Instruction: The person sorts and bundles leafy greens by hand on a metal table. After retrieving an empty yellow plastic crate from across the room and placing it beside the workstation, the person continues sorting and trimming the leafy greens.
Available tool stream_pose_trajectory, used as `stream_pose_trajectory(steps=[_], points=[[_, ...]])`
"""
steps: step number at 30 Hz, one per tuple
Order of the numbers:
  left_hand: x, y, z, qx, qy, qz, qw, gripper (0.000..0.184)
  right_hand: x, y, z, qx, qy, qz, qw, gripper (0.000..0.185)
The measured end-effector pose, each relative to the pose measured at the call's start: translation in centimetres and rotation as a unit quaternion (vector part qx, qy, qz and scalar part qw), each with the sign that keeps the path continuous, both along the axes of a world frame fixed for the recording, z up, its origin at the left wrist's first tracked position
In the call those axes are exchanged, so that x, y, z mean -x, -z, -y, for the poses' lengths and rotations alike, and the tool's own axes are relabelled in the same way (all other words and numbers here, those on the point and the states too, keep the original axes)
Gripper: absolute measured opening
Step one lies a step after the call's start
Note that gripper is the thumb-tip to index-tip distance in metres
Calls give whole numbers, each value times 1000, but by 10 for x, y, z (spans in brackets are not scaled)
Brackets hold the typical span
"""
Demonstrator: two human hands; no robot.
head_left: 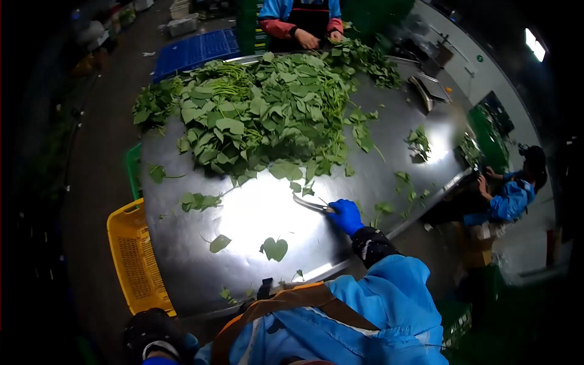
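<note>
My right hand (346,216), in a blue glove, is closed round the handle of a curved knife (310,203), whose blade points left over the metal table (201,255). Just beyond the blade lies a large heap of green leafy stems (274,109). A loose heart-shaped leaf (275,249) rests on the table nearer to me. My left hand (159,360) shows only as a bit of blue at the bottom edge, below a dark sleeve; its fingers are out of frame.
A yellow crate (140,261) stands at the table's left side, a blue crate (198,53) beyond its far left corner. A scale (431,90) sits at the far right. One co-worker (301,24) stands across the table, another (511,194) at the right.
</note>
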State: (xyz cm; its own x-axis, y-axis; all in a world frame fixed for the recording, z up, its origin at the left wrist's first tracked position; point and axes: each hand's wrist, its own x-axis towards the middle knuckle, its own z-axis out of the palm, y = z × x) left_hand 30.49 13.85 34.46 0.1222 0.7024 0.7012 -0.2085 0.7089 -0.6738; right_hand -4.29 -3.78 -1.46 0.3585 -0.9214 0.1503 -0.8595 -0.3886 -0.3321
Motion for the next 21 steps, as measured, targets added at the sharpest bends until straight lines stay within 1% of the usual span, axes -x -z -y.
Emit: stream_pose_trajectory(steps=[2, 3, 4, 5, 6, 7, 8, 9, 10, 11, 12, 13, 15, 17, 20, 21], points=[[-13, 44, -3, 22, -146, 3, 989, 27, 18, 6, 25, 8, 19, 27, 999, 22], [-7, 45, -3, 35, -215, 5, 976, 33, 26, 12, 32, 18, 31, 36, 999, 23], [24, 38, -15, -387, -243, 18, 889, 12, 34, 23, 39, 29, 17, 59, 998, 29], [59, 26, -15, -737, -230, 18, 636, 12, 36, 24, 41, 4, 19, 65, 998, 32], [55, 36, 6, -658, -343, 155, 652, 18, 38, 27, 39, 29, 23, 74, 997, 32], [38, 61, 44, -559, -443, 285, 640, 26, 38, 31, 37, 53, 27, 80, 995, 32], [22, 89, 85, -445, -523, 407, 603, 34, 34, 31, 36, 86, 27, 89, 992, 25], [10, 116, 131, -503, -497, 393, 589, 37, 30, 28, 37, 119, 25, 97, 988, 18], [-6, 136, 179, -603, -424, 375, 563, 42, 26, 19, 37, 114, 23, 103, 988, 16], [-22, 144, 219, -602, -464, 367, 536, 50, 25, 17, 37, 109, 26, 101, 989, 18], [-33, 143, 255, -612, -501, 361, 494, 57, 25, 20, 39, 103, 32, 95, 990, 20], [-53, 157, 297, -600, -533, 346, 487, 62, 25, 23, 39, 97, 39, 87, 991, 22], [-77, 168, 373, -587, -599, 324, 438, 67, 25, 24, 41, 84, 42, 60, 994, 26], [-88, 177, 434, -625, -610, 290, 391, 71, 27, 28, 44, 57, 43, 49, 996, 30], [-93, 192, 498, -664, -619, 290, 303, 78, 30, 37, 46, 31, 53, 37, 997, 35], [-94, 196, 508, -669, -628, 310, 249, 81, 30, 39, 48, 29, 52, 34, 998, 35]])
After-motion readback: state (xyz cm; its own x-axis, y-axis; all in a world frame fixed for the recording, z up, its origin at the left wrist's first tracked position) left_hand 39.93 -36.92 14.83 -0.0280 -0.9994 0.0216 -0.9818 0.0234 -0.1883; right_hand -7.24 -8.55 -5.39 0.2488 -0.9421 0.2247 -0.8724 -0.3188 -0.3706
